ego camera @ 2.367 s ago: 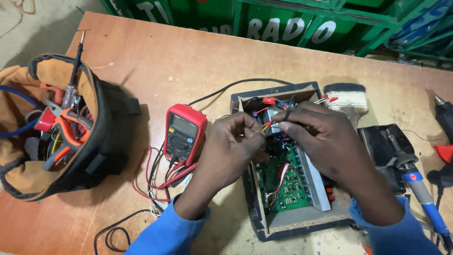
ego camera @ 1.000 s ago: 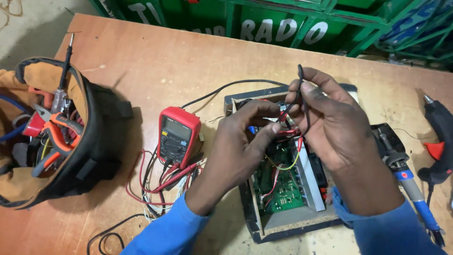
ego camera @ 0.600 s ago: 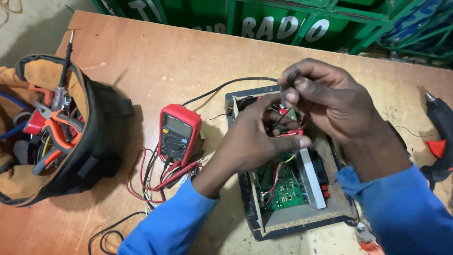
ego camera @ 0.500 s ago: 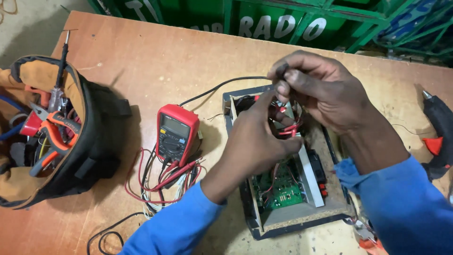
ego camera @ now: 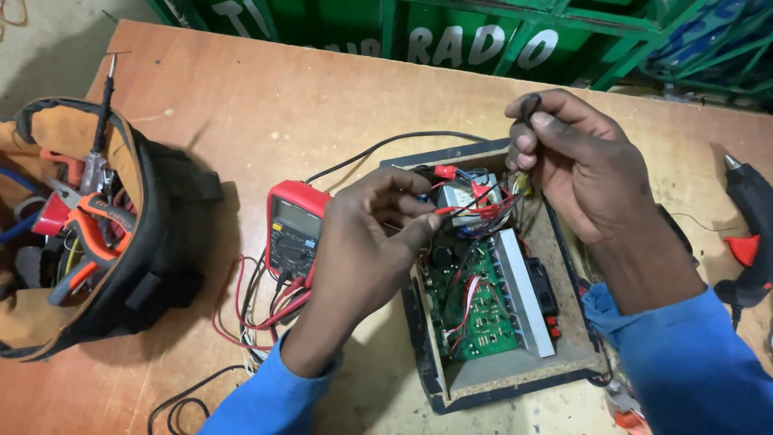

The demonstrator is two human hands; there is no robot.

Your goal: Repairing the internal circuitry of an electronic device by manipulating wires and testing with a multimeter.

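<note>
While the left hand (ego camera: 362,242) reaches in from the left, its fingers (ego camera: 415,211) are pinched together on a bundle of red wires (ego camera: 475,211) at the far end of the open case (ego camera: 439,379). The bundle runs left to right from that pinch toward the transformer (ego camera: 463,193) and lies just beside the fingertips, so the left hand is the nearer one to it. The right hand (ego camera: 584,173) is raised over the case's far right corner, thumb and forefinger closed on a thin black lead (ego camera: 531,103); whether that lead joins the red bundle cannot be told.

The case is a shallow wooden tray with dark edges and a bare chipboard floor. Inside lies a green circuit board (ego camera: 475,310), flat and densely populated, flanked on its right by a long pale metal heat sink (ego camera: 523,294) whose long axis runs near to far.

On the bench (ego camera: 266,113), a smooth brown wooden surface, a red multimeter (ego camera: 294,229) sits just left of the left hand. A soft tool bag (ego camera: 137,242) stands well apart at left, and a black glue gun (ego camera: 749,234) lies at right.
</note>
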